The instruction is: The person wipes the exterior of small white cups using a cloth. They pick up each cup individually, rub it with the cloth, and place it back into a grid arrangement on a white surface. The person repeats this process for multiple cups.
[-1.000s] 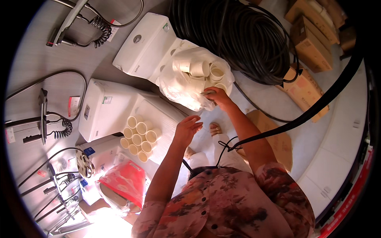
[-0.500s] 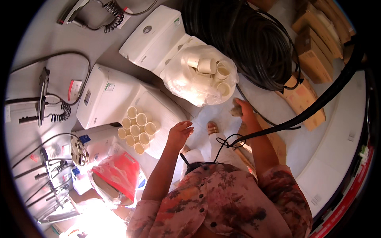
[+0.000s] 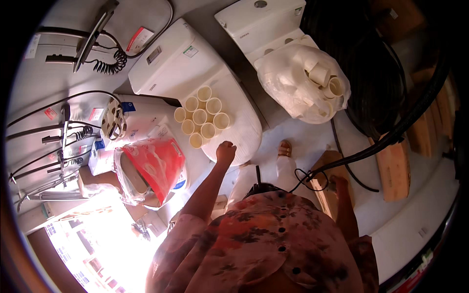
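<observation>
Right hand (image 3: 338, 184) low beside the body, at the top of a brown cardboard box (image 3: 326, 188), fingers curled, grip impossible to tell. Left hand (image 3: 225, 152) resting on the near edge of a closed white toilet lid (image 3: 234, 97), fingers folded together, nothing held. Just beyond it, a cluster of cream pipe fittings (image 3: 202, 117) standing upright on the lid. Farther off, a clear plastic bag (image 3: 302, 83) of similar fittings on a second toilet.
</observation>
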Demonstrator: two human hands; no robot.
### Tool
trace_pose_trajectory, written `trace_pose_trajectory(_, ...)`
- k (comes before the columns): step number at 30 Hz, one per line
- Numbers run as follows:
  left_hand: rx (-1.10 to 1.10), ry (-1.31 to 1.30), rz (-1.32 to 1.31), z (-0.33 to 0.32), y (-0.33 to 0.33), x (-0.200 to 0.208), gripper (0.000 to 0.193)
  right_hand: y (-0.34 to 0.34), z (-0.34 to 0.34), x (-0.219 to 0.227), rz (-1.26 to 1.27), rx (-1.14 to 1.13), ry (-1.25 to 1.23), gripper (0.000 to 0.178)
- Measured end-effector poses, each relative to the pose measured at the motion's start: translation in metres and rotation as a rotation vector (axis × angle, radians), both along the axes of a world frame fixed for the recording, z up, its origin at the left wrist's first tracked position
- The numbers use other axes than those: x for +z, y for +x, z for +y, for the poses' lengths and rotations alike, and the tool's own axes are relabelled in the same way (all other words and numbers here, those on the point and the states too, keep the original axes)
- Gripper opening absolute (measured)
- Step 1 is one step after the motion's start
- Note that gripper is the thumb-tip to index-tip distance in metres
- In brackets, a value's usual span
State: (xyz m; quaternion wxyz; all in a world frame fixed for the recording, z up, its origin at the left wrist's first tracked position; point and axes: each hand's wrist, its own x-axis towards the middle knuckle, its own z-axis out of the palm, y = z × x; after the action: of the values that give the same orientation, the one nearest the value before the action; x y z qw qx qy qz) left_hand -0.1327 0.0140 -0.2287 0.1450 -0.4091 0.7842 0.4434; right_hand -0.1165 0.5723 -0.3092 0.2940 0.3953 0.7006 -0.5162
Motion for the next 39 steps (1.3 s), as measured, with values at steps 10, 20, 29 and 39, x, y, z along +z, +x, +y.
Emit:
trace_pose_trajectory(10,-0.523,-0.316,-0.029,-0.022,-0.041,0.000,0.047,0.023,-0.047,0.052,0.309,0.468,0.141,0.021)
trace_pose_trajectory(20,-0.442,-0.191,-0.119,-0.025,-0.053,-0.033,0.054,0.090,-0.025,0.043,-0.016,0.024,-0.017,0.017)
trace_pose_trajectory(29,-0.370,-0.244,-0.095,-0.018,-0.059,-0.052,0.050,0.055,-0.053,0.094,0.016,-0.044,-0.008,0.013)
trace_pose_trajectory(39,-0.390,-0.187,-0.189,-0.029,-0.052,-0.064,0.057,0.059,-0.033,0.080,0.012,0.046,-0.029,0.024)
